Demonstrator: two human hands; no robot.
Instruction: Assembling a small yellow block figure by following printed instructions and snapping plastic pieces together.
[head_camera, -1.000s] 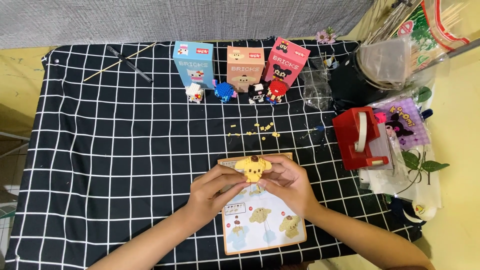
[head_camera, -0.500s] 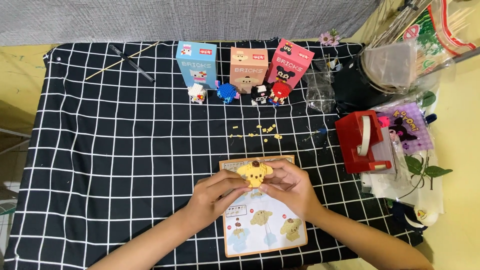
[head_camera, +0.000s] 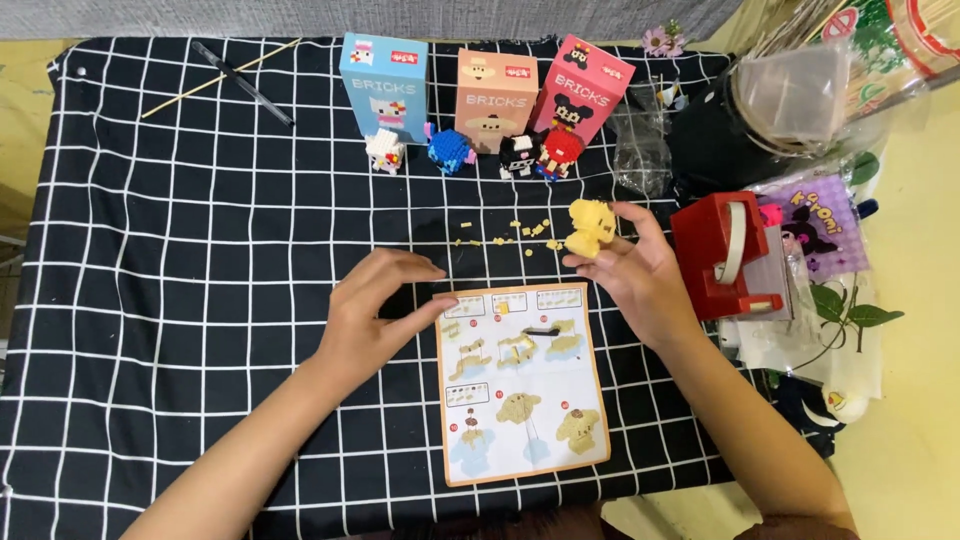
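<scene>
Yellow brick figure (head_camera: 590, 226) in right hand (head_camera: 640, 280)

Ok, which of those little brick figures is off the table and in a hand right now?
The yellow brick figure, pinched in the right hand above the cloth. The white, blue, black and red figures stand before the boxes.
</scene>
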